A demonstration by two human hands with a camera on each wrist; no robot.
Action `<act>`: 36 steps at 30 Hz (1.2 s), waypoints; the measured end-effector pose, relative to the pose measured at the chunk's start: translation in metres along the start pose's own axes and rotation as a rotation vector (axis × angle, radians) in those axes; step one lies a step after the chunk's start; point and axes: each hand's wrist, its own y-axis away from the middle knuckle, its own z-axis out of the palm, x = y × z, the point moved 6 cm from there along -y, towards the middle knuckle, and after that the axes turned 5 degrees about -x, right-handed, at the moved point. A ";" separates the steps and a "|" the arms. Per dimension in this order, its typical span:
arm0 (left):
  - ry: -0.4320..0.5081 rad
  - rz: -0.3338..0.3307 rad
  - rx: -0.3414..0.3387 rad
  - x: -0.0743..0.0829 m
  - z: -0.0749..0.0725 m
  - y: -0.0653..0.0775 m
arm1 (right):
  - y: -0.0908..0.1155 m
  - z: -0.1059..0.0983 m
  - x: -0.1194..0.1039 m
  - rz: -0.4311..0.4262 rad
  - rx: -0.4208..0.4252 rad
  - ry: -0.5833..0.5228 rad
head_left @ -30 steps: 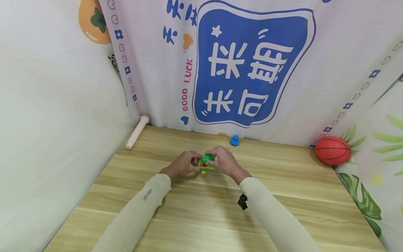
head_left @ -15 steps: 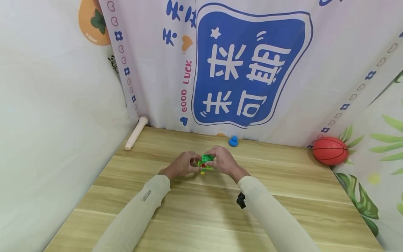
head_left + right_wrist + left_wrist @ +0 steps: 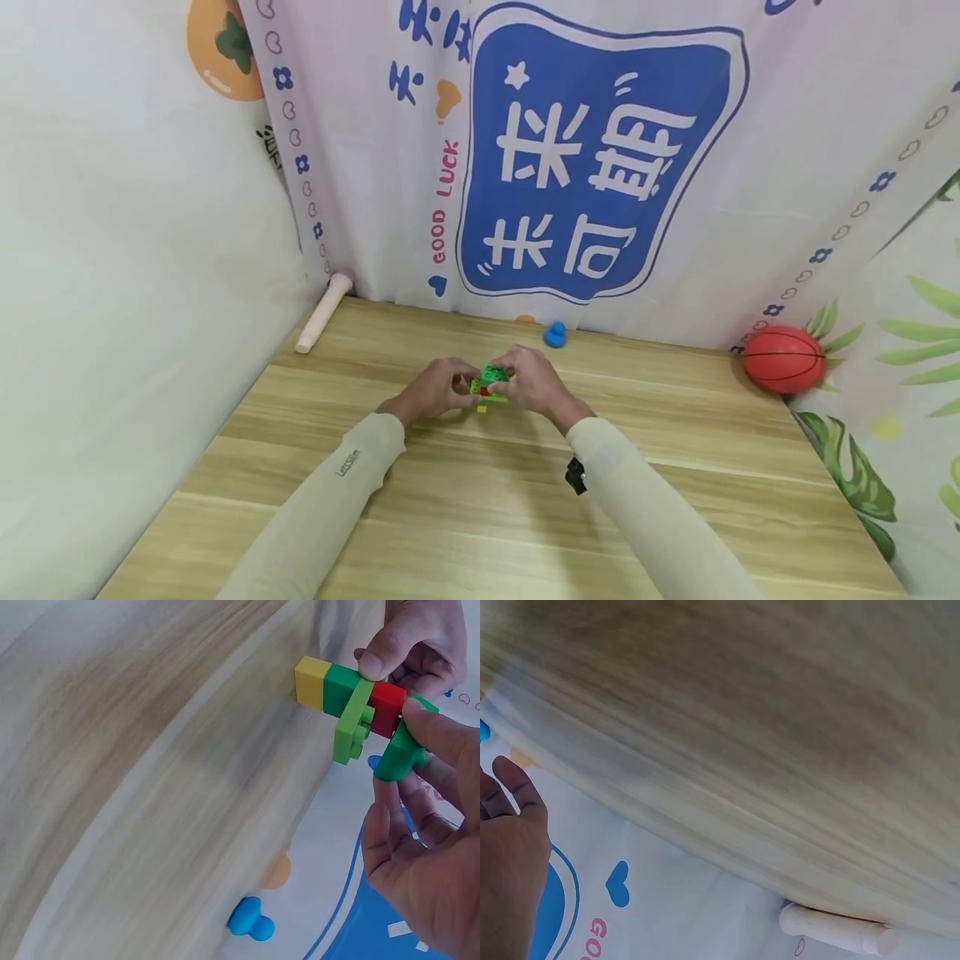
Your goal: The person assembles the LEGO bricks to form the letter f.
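A stack of building blocks is held between both hands at the middle of the table. In the right wrist view it has a yellow block (image 3: 310,681), a green block (image 3: 340,688), a studded light green plate (image 3: 350,727) and a red block (image 3: 387,707). My left hand (image 3: 437,389) pinches the stack near the light green plate. With thumb and fingers, my right hand (image 3: 534,382) pinches a larger green block (image 3: 401,754) at the red block's end. Whether that block is fully joined to the red one, I cannot tell. The left wrist view shows only part of the left hand (image 3: 514,855).
A blue knobbed object (image 3: 555,335) lies near the table's back edge. At the back left is a pale cylindrical stick (image 3: 325,312), and a red ball (image 3: 785,359) sits at the right edge. Printed cloth (image 3: 390,208) hangs behind the wooden table (image 3: 480,517).
The head view shifts slightly. Both hands keep their hold on the blocks, with hardly any visible movement.
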 end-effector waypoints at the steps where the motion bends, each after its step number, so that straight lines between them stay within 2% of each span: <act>1: -0.001 0.000 -0.002 0.000 0.000 0.000 | 0.000 0.000 -0.001 -0.013 -0.006 0.018; 6: 0.000 0.011 -0.003 -0.001 0.001 0.000 | -0.002 0.000 -0.007 -0.087 -0.026 0.113; 14: -0.007 0.010 -0.003 0.002 -0.003 -0.001 | -0.003 -0.001 -0.002 -0.027 -0.024 0.101; 19: -0.007 -0.009 -0.005 0.001 -0.001 0.000 | 0.001 0.004 0.005 -0.013 -0.028 -0.003; 23: -0.022 -0.033 -0.009 0.000 0.001 -0.001 | 0.008 0.016 0.024 0.037 -0.021 -0.120; 28: -0.039 -0.042 -0.006 0.003 0.002 -0.005 | 0.019 0.024 0.045 0.123 0.055 -0.282; 32: -0.052 -0.026 -0.010 0.009 0.003 -0.007 | 0.024 0.022 0.052 0.169 0.097 -0.336; 36: -0.081 -0.004 -0.009 0.013 0.010 -0.009 | 0.027 0.023 0.055 0.191 0.117 -0.346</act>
